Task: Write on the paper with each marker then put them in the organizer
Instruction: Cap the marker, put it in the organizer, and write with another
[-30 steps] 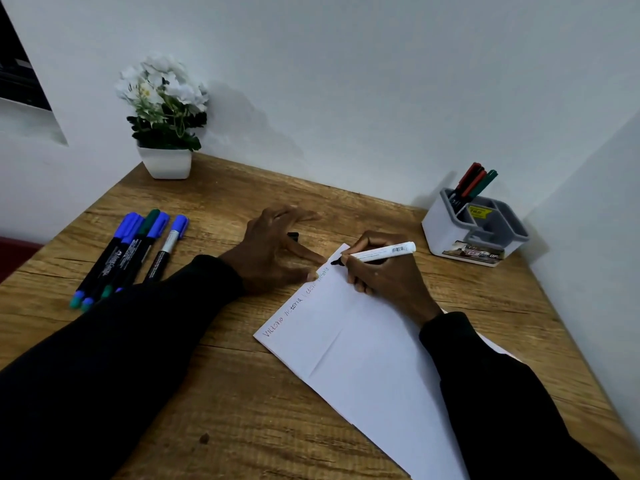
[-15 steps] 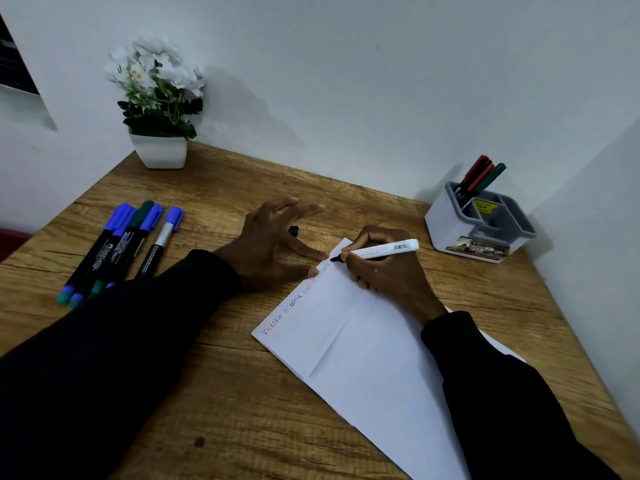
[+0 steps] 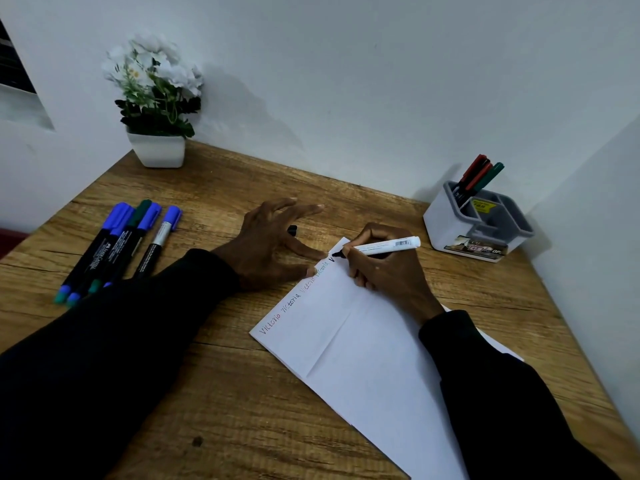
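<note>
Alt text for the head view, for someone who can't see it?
The right hand holds a white marker, tip on a creased white paper at the end of a row of written words; the left hand lies spread at the paper's edge. Capped markers lie at left, and a white-and-grey organizer at far right holds more.

White creased paper sheet (image 3: 363,358) lay angled, coloured handwriting along one edge; white-barrelled black marker (image 3: 388,246) touched its far corner. Four blue- & green-capped markers (image 3: 117,247) lay left; grey-white plastic organizer (image 3: 450,226), far right, held red & green markers (image 3: 476,178).
</note>
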